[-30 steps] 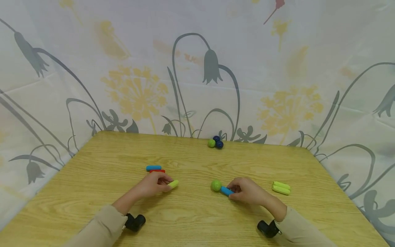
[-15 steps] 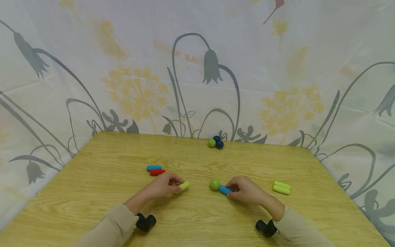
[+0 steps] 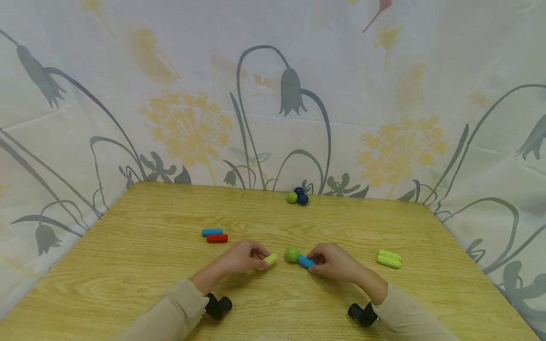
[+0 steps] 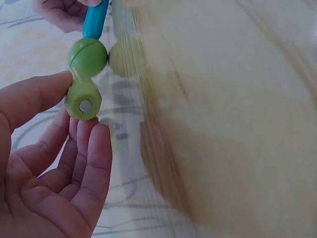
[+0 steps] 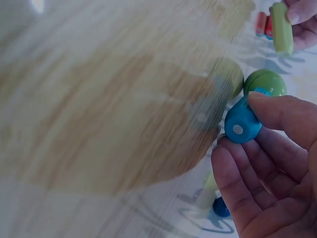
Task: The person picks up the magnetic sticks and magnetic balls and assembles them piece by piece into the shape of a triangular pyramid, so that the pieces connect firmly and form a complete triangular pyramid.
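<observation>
My left hand (image 3: 245,256) pinches a yellow-green rod (image 3: 270,259) between thumb and fingers; a round silvery disc shows in the rod's end (image 4: 85,106) in the left wrist view. Across from it, my right hand (image 3: 334,261) pinches a blue rod (image 3: 306,262), which also has a pale disc at its near end in the right wrist view. A green ball (image 3: 292,254) sits against the far tip of the blue rod. In the head view a small gap separates the yellow-green rod from the ball.
Left of centre lie a blue rod (image 3: 212,232) and a red rod (image 3: 217,238), side by side. Two yellow-green rods (image 3: 389,259) lie at the right. Near the table's back edge are a green ball (image 3: 292,197) and two dark blue balls (image 3: 303,199).
My left hand has moved right with the yellow-green rod, closing most of the distance to the ball. My right hand, blue rod and green ball have shifted slightly left.
</observation>
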Demonstrator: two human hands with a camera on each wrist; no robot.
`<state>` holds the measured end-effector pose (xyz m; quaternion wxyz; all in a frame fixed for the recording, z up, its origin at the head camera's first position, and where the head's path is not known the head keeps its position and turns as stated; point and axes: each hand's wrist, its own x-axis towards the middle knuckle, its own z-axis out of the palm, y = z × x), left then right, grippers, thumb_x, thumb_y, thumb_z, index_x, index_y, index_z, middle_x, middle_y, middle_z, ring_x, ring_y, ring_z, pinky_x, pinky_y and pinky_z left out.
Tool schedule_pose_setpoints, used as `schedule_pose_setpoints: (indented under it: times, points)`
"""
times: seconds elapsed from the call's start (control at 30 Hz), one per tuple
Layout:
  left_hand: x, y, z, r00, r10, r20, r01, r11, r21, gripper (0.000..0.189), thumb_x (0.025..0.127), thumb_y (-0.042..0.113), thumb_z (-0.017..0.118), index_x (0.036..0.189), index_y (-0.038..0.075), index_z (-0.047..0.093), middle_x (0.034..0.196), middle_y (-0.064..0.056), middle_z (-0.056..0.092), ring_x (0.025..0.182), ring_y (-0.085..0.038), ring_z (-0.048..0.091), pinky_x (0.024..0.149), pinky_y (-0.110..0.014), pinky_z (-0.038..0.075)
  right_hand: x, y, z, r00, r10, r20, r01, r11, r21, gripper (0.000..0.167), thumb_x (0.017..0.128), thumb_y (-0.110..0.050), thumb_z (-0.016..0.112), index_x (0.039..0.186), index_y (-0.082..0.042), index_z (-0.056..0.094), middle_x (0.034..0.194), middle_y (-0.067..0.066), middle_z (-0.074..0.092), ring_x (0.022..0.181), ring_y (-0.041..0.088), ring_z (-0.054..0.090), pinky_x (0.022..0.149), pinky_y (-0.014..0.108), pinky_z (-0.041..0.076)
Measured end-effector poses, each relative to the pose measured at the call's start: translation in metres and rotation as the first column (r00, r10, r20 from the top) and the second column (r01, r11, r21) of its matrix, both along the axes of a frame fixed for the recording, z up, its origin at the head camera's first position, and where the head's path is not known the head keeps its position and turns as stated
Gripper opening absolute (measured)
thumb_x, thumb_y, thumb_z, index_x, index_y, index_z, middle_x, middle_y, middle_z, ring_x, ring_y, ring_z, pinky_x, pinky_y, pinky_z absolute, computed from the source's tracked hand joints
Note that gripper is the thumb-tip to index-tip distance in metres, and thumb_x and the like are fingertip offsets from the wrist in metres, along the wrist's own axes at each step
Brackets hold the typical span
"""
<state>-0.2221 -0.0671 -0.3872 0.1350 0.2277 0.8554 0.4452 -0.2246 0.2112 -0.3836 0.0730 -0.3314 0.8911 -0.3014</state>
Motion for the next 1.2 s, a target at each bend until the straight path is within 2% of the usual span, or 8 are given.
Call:
schedule_pose_setpoints:
  times: [0.23,0.5,0.63,0.8,0.97,1.03,1.13,1.2]
  points:
    - [0.003,0.012,0.002,0.999,-0.024,0.024,0.025,0.999,-0.035,0.021,0.084,0.012,0.069,0.102,0.0,0.066,0.09,0.0,0.062,0.083,-0.014,0.057,0.071,-0.028,0.048,0.0,-0.003,0.001,1.0,-0.004,-0.001,0.004,1.0,0.006,0.02,0.084,-0.01,0.069,0.1,0.002,0.066,0.084,-0.002,0.06,0.071,0.008,0.054,0.062,0.025,0.046]
    - [0.006,0.02,0.006,0.997,0.013,0.077,-0.009,0.998,-0.058,0.022,0.085,0.012,0.069,0.103,0.001,0.065,0.089,-0.001,0.06,0.082,-0.015,0.057,0.068,-0.029,0.048,0.001,-0.008,0.002,1.0,0.002,0.0,-0.002,1.0,0.003,0.02,0.083,-0.01,0.069,0.1,0.002,0.067,0.084,-0.002,0.06,0.073,0.008,0.054,0.063,0.025,0.047]
    - [0.007,0.021,0.007,0.996,0.006,0.088,-0.001,0.999,-0.05,0.022,0.083,0.012,0.07,0.102,0.001,0.065,0.088,-0.001,0.061,0.08,-0.014,0.057,0.066,-0.028,0.048,0.0,-0.008,0.003,1.0,0.0,-0.003,0.0,1.0,0.01,0.02,0.083,-0.009,0.069,0.1,0.001,0.066,0.085,-0.002,0.06,0.074,0.009,0.055,0.065,0.025,0.047]
    - [0.008,0.023,0.007,0.993,-0.001,0.118,0.004,1.0,-0.018,0.025,0.083,0.012,0.071,0.103,-0.001,0.065,0.086,-0.003,0.063,0.075,-0.014,0.06,0.062,-0.027,0.049,-0.002,-0.006,0.002,1.0,0.004,-0.022,-0.003,1.0,0.026,0.021,0.083,-0.009,0.069,0.101,0.001,0.066,0.085,-0.002,0.059,0.074,0.009,0.053,0.065,0.025,0.046]
    - [0.008,0.026,0.005,0.978,-0.023,0.206,0.007,0.997,0.079,0.024,0.087,0.008,0.066,0.105,-0.006,0.062,0.085,-0.006,0.063,0.07,-0.017,0.063,0.063,-0.03,0.053,-0.005,-0.004,0.001,1.0,0.012,-0.018,-0.012,1.0,0.025,0.022,0.084,-0.01,0.069,0.103,0.0,0.066,0.085,-0.002,0.058,0.071,0.007,0.05,0.062,0.025,0.044]
    - [0.008,0.027,0.004,0.975,-0.022,0.222,0.0,0.995,0.097,0.02,0.088,0.005,0.064,0.103,-0.007,0.061,0.083,-0.007,0.062,0.07,-0.019,0.063,0.062,-0.031,0.054,-0.006,-0.004,0.001,1.0,0.021,-0.018,-0.021,1.0,0.021,0.022,0.084,-0.01,0.069,0.103,-0.001,0.067,0.085,-0.002,0.058,0.071,0.007,0.051,0.062,0.025,0.045]
    - [0.007,0.026,0.005,0.982,-0.009,0.187,-0.003,0.998,0.063,0.02,0.086,0.002,0.065,0.103,-0.003,0.057,0.086,-0.008,0.059,0.075,-0.02,0.06,0.065,-0.032,0.053,-0.006,-0.005,0.002,0.999,0.029,-0.022,-0.029,0.999,0.016,0.021,0.084,-0.009,0.069,0.103,-0.001,0.067,0.085,-0.002,0.058,0.071,0.007,0.051,0.062,0.025,0.045]
    - [0.005,0.025,0.004,0.989,-0.022,0.145,0.016,0.999,0.043,0.028,0.083,0.0,0.066,0.108,0.001,0.054,0.095,-0.009,0.056,0.083,-0.023,0.059,0.069,-0.035,0.051,-0.006,-0.005,0.002,0.999,0.026,-0.027,-0.026,1.0,0.018,0.021,0.083,-0.008,0.069,0.103,-0.001,0.067,0.085,-0.002,0.059,0.071,0.008,0.052,0.062,0.025,0.045]
